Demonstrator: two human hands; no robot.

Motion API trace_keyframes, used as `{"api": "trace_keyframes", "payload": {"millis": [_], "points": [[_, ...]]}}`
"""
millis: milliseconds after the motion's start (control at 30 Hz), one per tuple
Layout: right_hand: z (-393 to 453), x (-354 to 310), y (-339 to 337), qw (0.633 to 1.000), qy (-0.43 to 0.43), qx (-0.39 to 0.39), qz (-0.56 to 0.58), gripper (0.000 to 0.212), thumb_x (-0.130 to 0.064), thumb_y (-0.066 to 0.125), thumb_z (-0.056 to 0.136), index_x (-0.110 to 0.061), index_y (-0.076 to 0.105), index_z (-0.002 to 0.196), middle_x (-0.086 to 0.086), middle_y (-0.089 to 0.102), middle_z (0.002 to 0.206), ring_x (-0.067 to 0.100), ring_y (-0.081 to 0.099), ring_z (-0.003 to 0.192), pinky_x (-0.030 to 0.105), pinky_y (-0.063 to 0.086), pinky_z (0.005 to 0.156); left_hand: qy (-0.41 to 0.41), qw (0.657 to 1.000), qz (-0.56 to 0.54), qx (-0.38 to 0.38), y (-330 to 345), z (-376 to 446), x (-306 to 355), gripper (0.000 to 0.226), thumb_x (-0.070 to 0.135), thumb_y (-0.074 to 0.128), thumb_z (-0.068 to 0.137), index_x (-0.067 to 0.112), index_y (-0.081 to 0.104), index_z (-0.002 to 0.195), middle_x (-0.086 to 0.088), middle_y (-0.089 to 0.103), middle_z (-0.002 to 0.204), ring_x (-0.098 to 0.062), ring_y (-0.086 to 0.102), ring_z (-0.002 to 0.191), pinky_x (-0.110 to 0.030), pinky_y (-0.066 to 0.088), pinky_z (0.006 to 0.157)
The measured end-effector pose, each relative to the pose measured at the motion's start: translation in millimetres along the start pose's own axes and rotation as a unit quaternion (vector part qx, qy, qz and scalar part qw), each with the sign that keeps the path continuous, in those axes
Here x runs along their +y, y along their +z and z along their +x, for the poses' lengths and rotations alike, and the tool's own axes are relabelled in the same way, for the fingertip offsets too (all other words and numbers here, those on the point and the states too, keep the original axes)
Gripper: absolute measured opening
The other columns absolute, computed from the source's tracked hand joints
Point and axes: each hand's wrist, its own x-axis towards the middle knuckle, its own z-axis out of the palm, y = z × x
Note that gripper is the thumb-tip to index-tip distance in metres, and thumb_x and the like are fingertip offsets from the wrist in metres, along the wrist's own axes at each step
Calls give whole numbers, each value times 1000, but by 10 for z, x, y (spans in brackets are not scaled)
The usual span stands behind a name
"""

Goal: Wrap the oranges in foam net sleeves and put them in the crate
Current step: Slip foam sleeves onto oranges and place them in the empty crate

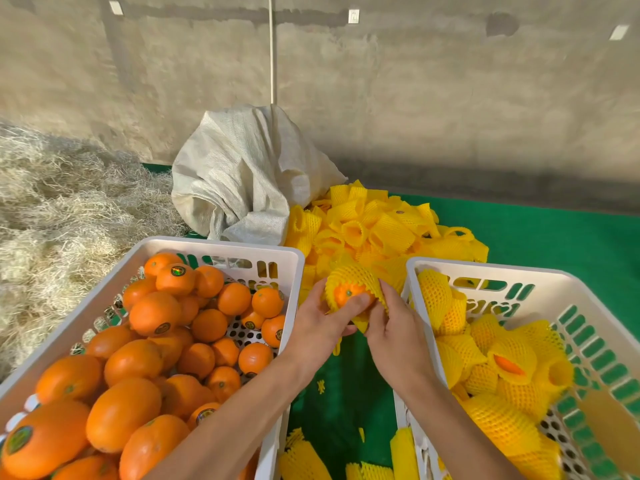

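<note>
Green mat (540, 237) below bare concrete wall (415, 98); straw (69, 202) at 9 o'clock; left hand (322, 320) and right hand (394, 327) both grip sleeved orange (349, 292)

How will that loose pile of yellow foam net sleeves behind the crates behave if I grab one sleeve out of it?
The foam net sleeves look thin and open-meshed, so one is probably very light and squashes easily. They lie tangled and overlapping, so neighbours may snag and lift along. The sleeve stretched over the orange in the hands suggests they stretch rather than tear.
</note>
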Motion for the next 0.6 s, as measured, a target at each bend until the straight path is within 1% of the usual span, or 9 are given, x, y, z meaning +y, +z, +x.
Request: {"api": "trace_keyframes", "payload": {"millis": [67,133,200,267,333,400,500,567,600], "points": [[12,-11,-32,999,-12,14,-28,48,-20,44,107,-15,40,155,6,54,148,25,52,133,44,45,109,24,1000,20,2,1,-20,1,50,25,81,89,22,60,134,5,75,115,-16,73,107,-31,62,79],[5,-33,-29,999,-11,6,-44,48,-22,43,107,-13,39,155,8,57,145,26,54,130,44,47,107,49,998,29,6,-3,-33,-2,55,20,80,90,19,56,139,-1,73,121,-19,73,108,-31,62,79],[-15,-48,-10,998,-16,2,-55,50,-25,42,108,-15,37,156,7,59,143,25,56,127,42,49,104,73,996,34,22,-15,-39,9,62,20,81,89,18,52,144,-3,71,125,-19,72,110,-32,63,83],[-24,-72,3,997,-30,-1,-67,51,-27,41,108,-18,34,158,5,58,143,24,56,127,39,50,102,100,993,42,48,-27,-43,13,63,22,81,89,21,51,145,3,72,124,-15,72,111,-34,61,91],[-31,-94,16,997,-38,-14,-59,51,-28,40,108,-19,32,158,6,57,143,24,56,126,40,50,100,119,990,45,57,-29,-53,23,61,21,79,91,22,51,145,3,72,125,-16,70,114,-41,60,96],[-42,-99,15,997,-47,-21,-50,51,-29,39,108,-19,34,158,6,57,143,24,56,125,40,50,101,131,988,53,65,-32,-64,23,67,20,78,92,25,46,150,2,67,134,-15,66,122,-46,57,101],[-43,-107,-52,997,-62,22,-37,56,-44,33,102,-23,41,153,0,54,145,20,54,126,39,48,101,157,974,140,84,-46,-58,2,81,13,80,90,31,37,156,6,47,155,-12,47,142,-45,47,114],[-29,-121,-79,996,-74,37,-26,67,-60,26,96,-28,34,155,-6,46,150,14,49,130,38,47,104,188,960,197,67,-35,-80,-27,83,6,79,89,30,38,156,11,44,155,-6,40,145,-41,43,118],[-24,-123,-72,996,-80,38,-28,72,-68,27,95,-31,28,156,-9,40,154,10,43,134,33,45,103,207,953,217,53,-27,-93,-45,82,3,79,88,29,40,156,12,45,153,-4,40,144,-37,42,118]]}}
